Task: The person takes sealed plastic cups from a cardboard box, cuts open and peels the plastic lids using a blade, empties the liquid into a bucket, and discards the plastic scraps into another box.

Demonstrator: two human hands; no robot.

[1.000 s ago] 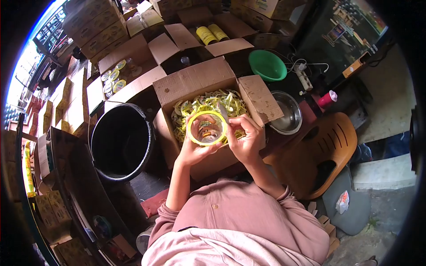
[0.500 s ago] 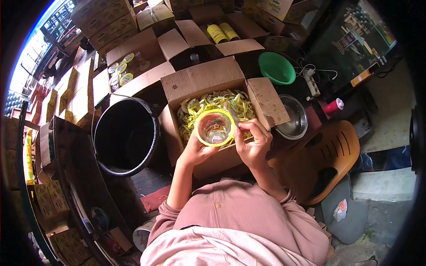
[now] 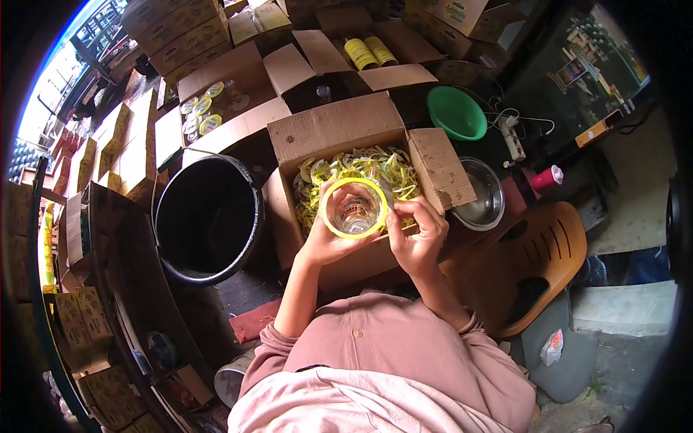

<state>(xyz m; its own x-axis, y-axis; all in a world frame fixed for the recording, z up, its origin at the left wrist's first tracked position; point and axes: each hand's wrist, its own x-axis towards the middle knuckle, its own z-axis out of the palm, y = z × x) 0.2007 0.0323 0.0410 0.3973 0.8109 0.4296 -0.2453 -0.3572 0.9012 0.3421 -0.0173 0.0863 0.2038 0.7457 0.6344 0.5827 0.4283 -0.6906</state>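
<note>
My left hand (image 3: 326,242) is wrapped round a clear plastic cup (image 3: 355,216) with a bright yellow rim. The cup's open top faces me, and its inside looks see-through. At the right side of the rim, the thumb and fingers of my right hand (image 3: 420,234) are pinched together. A thin greyish film strip (image 3: 385,189) stands up from the rim beside those fingertips; its lower end is partly hidden. Both hands are over the near side of an open cardboard box (image 3: 336,130), which holds a heap of yellow and clear strips (image 3: 354,162).
A black bucket (image 3: 206,220) stands left of the box. To the right are a green basin (image 3: 457,113), a metal bowl (image 3: 480,195) and an orange plastic chair (image 3: 534,256). Behind, another open carton (image 3: 234,65) holds several yellow-rimmed cups (image 3: 202,108).
The whole view has shifted slightly to the right and down. My hands keep the same hold, and the cup is turned a little in my left hand.
</note>
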